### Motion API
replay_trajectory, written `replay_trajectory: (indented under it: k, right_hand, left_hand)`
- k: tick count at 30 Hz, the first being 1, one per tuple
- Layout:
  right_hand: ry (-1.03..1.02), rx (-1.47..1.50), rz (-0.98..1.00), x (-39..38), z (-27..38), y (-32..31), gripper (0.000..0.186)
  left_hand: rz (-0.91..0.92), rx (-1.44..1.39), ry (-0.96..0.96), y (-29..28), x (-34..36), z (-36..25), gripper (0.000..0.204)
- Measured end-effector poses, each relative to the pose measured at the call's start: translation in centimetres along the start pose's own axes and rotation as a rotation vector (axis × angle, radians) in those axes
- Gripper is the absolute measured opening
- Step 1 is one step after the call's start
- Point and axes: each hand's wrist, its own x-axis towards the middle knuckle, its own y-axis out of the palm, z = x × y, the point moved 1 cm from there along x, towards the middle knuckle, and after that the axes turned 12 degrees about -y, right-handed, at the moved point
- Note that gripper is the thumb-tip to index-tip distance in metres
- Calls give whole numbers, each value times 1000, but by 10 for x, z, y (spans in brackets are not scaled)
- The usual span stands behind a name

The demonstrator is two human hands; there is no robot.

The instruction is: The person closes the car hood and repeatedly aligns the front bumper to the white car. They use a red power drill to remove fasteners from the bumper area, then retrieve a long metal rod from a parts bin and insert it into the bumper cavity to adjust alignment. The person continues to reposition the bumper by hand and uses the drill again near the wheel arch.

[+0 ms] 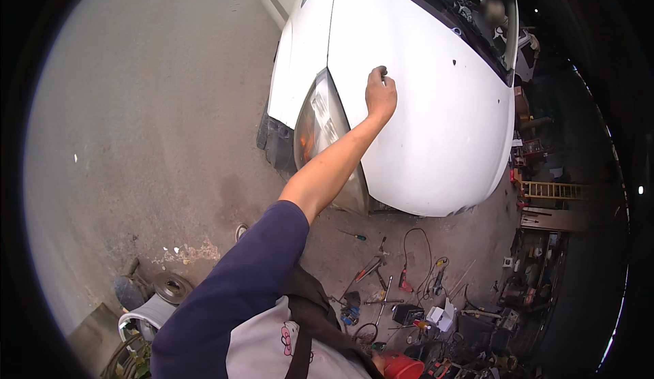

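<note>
My left arm, in a dark blue sleeve, reaches over the headlight (327, 116) of a white car. My left hand (381, 96) is closed above or against the white hood (422, 120); whether it touches the hood I cannot tell. A small dark thing (383, 71) shows at its fingertips, too small to name. At the lower edge, a bit of skin that appears to be my right hand (377, 362) shows beside a red bucket-like container (402, 365). Its fingers are hidden.
Tools lie on the concrete floor: a screwdriver (354, 235), a red corded power tool (405, 280), and several wrenches and bars. A white box (443, 316) stands among them. A yellow ladder (552, 190) lies at the right. A metal disc (172, 287) sits at lower left.
</note>
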Motion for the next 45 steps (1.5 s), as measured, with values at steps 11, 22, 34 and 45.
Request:
replay_trajectory:
  k: [11,22,34,45]
  right_hand:
    - [-146,119,15,178,2,11,19]
    - [-622,-74,-32,328,50,-2,38]
    - [33,447,-11,258,-34,-88,19]
    - [558,769,18,273,-113,-76,16]
  left_hand:
    - [308,1088,169,-28,-122,117,88]
    - [-18,937,-43,28,-267,229,92]
    - [-354,301,-611,143,-333,248,108]
    - [-184,-246,-853,119,-284,307,78]
